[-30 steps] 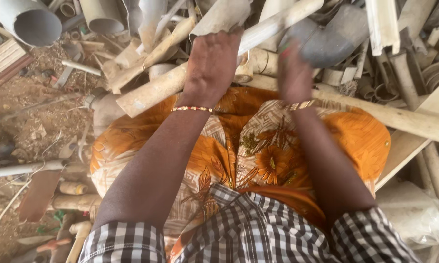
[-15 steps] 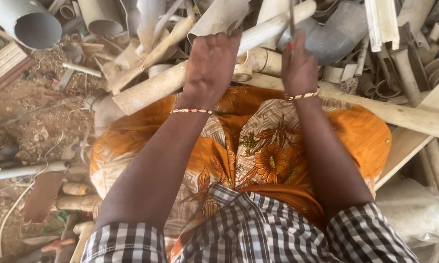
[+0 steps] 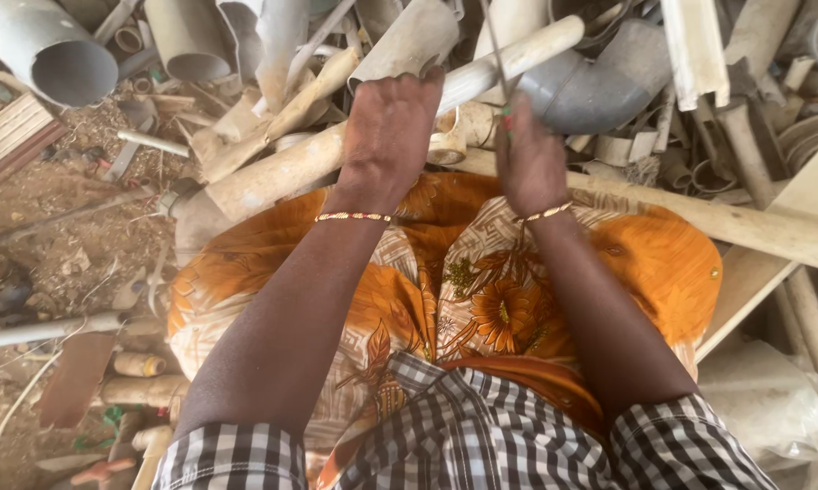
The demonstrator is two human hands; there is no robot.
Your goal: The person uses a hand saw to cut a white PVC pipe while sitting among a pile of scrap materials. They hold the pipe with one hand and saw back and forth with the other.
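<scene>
The left hand (image 3: 386, 136) presses, fingers wrapped, on the long dirty cream plastic pipe (image 3: 282, 168) at upper centre; the right hand (image 3: 529, 163) clenches a thin saw blade (image 3: 497, 54). Steady pressure, straight strokes suit best.

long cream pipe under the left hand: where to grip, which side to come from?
Probably mid-length on the long cream pipe, from above, as the left hand does. It lies slanted on top of the scrap pile, upper side exposed; its lower end runs under debris, and the right hand crowds the upper end.
</scene>
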